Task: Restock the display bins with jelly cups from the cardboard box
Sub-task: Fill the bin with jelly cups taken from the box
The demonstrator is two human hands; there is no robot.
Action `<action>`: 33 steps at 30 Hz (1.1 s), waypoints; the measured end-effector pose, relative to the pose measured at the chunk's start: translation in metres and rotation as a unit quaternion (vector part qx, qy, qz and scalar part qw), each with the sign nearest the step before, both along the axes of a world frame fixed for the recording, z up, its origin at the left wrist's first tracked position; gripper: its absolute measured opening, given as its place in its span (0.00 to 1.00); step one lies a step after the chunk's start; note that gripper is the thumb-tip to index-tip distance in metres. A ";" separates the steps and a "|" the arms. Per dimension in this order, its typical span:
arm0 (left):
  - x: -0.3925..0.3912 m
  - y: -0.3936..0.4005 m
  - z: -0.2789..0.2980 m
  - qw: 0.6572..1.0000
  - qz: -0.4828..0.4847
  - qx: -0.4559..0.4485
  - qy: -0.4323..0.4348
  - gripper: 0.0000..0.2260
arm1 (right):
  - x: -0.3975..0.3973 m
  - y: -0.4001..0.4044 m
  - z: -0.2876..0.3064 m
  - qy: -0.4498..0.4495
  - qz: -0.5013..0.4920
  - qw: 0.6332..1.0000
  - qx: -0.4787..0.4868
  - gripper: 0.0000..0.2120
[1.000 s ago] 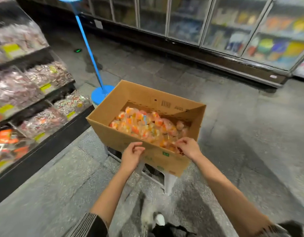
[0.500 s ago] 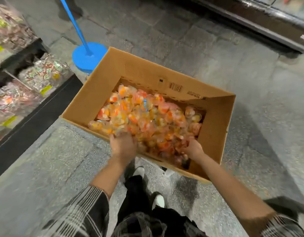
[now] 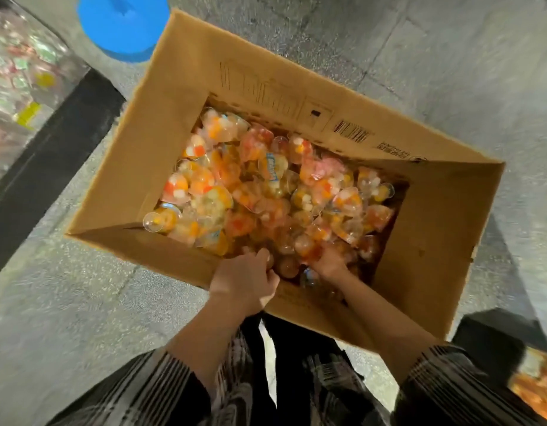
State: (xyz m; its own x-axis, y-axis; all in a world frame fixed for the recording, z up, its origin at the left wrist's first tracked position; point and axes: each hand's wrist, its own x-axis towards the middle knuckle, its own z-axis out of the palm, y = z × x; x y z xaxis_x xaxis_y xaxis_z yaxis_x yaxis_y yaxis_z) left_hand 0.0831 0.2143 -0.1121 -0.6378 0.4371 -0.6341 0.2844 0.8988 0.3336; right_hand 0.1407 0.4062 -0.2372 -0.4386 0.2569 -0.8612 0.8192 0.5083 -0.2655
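An open cardboard box fills the middle of the view, holding a heap of clear jelly cups with orange, red and white filling. My left hand rests at the box's near wall with its fingers curled into the cups at the near edge of the heap. My right hand is pushed down among the cups beside it, its fingers buried and hidden. Whether either hand has cups in its grasp is unclear. A display bin of wrapped sweets shows at the far left.
A black shelf edge runs diagonally at the left. A blue round stand base sits on the grey stone floor beyond the box. Another bin with orange goods shows at the lower right corner.
The view has tipped down and closer over the box. Both hands went from the box's near rim down into the jelly cups.
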 end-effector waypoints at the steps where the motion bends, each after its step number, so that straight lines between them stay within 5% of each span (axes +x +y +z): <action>1: 0.000 0.000 -0.002 1.000 0.004 0.005 -0.006 0.11 | -0.002 -0.001 -0.007 -0.001 -0.005 1.000 -0.002 0.22; 5: 0.001 -0.001 -0.009 1.000 0.017 0.020 0.003 0.13 | -0.005 -0.006 -0.033 -0.042 0.004 0.997 0.069 0.36; 8: 0.006 -0.003 -0.009 0.998 0.013 0.035 0.044 0.15 | 0.000 -0.018 -0.036 -0.041 0.028 0.991 0.120 0.35; 12: 0.005 -0.002 -0.009 0.998 0.007 0.028 0.049 0.16 | 0.014 -0.025 -0.039 0.067 0.012 0.979 0.190 0.30; 21: 0.000 -0.003 -0.004 0.999 0.013 0.029 0.014 0.25 | 0.015 -0.004 -0.027 0.081 -0.043 0.981 0.169 0.30; 24: -0.002 -0.003 -0.002 0.999 0.017 0.042 0.004 0.32 | 0.012 -0.004 0.008 0.099 -0.170 0.979 0.058 0.20; 28: -0.003 -0.002 0.005 0.998 -0.001 0.064 -0.001 0.34 | 0.004 -0.012 0.056 0.095 -0.196 0.971 -0.095 0.16; 33: -0.003 -0.006 0.006 0.994 -0.010 0.111 0.006 0.35 | -0.005 -0.036 0.096 0.078 -0.240 0.931 -0.265 0.29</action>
State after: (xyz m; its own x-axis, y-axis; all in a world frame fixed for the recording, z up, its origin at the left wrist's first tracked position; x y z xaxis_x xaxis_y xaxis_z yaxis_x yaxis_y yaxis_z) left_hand 0.0806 0.2084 -0.1062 -0.6345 0.5783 -0.5129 0.3076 0.7976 0.5188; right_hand 0.1358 0.3704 -0.1408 -0.5124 0.0130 -0.8587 0.8490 -0.1426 -0.5088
